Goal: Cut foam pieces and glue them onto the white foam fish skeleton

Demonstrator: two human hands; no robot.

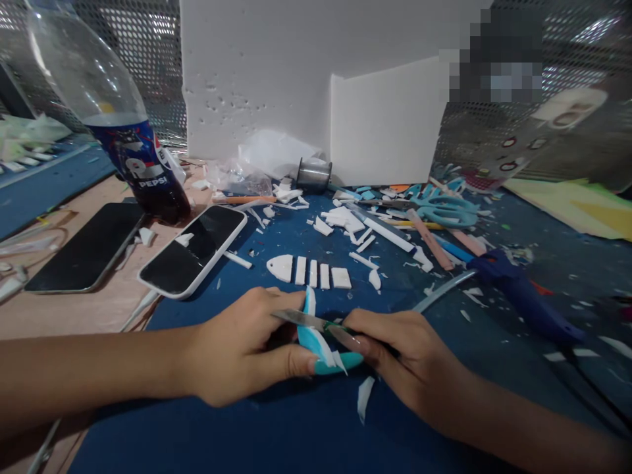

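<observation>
Blue-and-white piece [312, 339] gripped between the thumb and fingers of the left hand [249, 345], at near centre above a blue work surface [222, 447]. The right hand [412, 342] is closed around a small knife [299, 317], whose blade crosses the piece. Just beyond lie five white cut parts [313, 273] in a row: a tapered one with a small hole, three narrow strips and a squarish block. A blue corded tool [523, 296] lies to the right; to the left, a white-edged phone [190, 263] lies beside a dark phone [91, 250]. Farther back are light-blue-handled scissors [439, 212] among scraps, a Pepsi bottle [141, 158] and a spool [314, 175]. White panels [257, 79] stand behind.
</observation>
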